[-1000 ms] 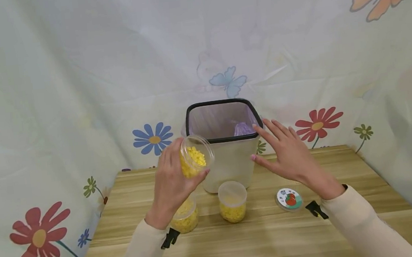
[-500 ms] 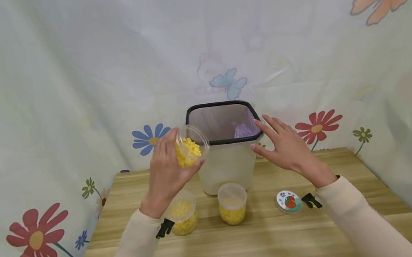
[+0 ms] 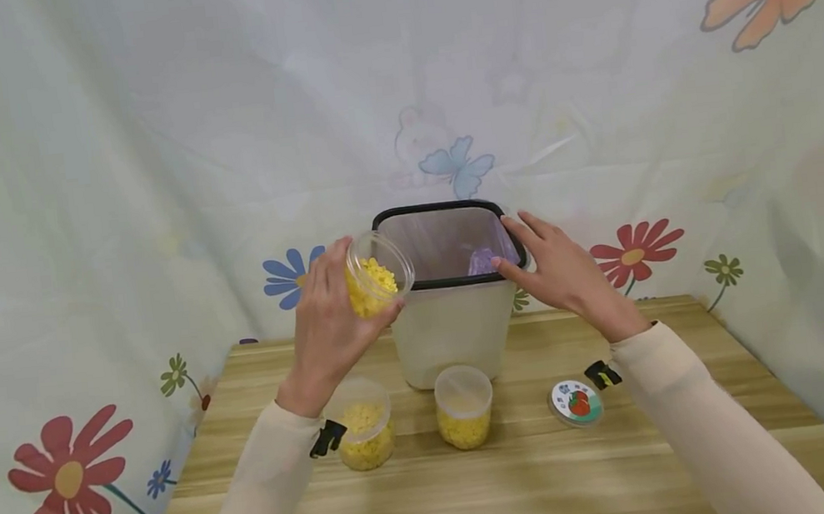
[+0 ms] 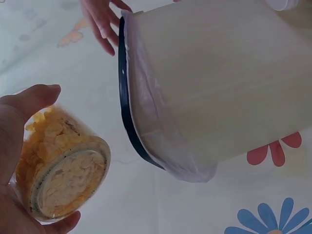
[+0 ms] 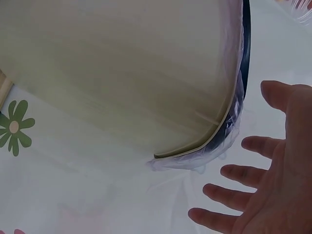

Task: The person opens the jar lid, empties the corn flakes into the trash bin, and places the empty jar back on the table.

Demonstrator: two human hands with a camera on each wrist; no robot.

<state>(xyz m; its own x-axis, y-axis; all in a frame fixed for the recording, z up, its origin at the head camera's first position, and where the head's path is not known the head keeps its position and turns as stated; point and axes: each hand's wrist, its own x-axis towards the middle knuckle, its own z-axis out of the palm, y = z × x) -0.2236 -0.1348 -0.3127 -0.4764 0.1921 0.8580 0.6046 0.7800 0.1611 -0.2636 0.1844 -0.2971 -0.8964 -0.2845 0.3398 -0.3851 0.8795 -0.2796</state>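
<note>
Just left of the black rim point(image 3: 452, 282) of the bin point(image 3: 450, 332), my left hand point(image 3: 331, 316) grips a tilted clear tub point(image 4: 73, 180) of yellow flakes point(image 3: 377, 282). My right hand point(image 3: 560, 266), fingers spread apart, is at the rim's other side. On the table point(image 3: 483, 501) stand a second tub point(image 3: 465, 423) and a third tub point(image 3: 367, 442) (the tomato-printed lid point(image 3: 576, 401) lies to their right).

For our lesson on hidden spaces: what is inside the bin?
Inside the bin, purple plastic shows, bunched at right. The near wall hides the bottom, so anything there can't be told.
</note>
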